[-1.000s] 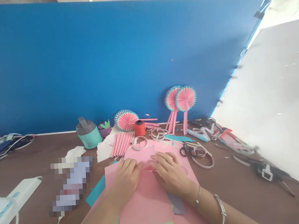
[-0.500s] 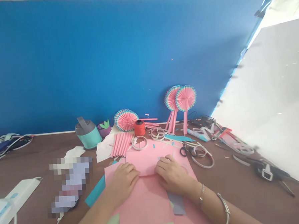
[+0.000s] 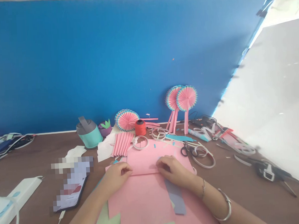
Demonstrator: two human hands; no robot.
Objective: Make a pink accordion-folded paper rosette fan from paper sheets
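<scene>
A pink sheet of paper [image 3: 145, 199] lies in front of me with a narrow fold across its far edge. My left hand [image 3: 117, 176] pinches the left end of that fold, thumb against curled fingers. At the right end, my right hand [image 3: 173, 171] holds the same fold in a similar pinch. Beneath are more pink paper, a grey-blue strip [image 3: 176, 197] and pale green paper [image 3: 106, 218]. Beyond my hands sit a pleated pink paper piece [image 3: 122, 144], a roll of tape [image 3: 140, 143] and black-handled scissors [image 3: 184, 151].
Round pleated paper fans [image 3: 187, 98] lean against the blue board [image 3: 111, 60]. A red thread spool [image 3: 140, 128] stands near another fan [image 3: 127, 121]. To the left are a teal container [image 3: 91, 136], a phone [image 3: 77, 192] and a power strip [image 3: 21, 200]. Black-and-white tool [image 3: 266, 171] lies right.
My fingers, flat on the paper before, have curled into pinches at the fold. My left hand has shifted slightly left, widening the gap between my hands.
</scene>
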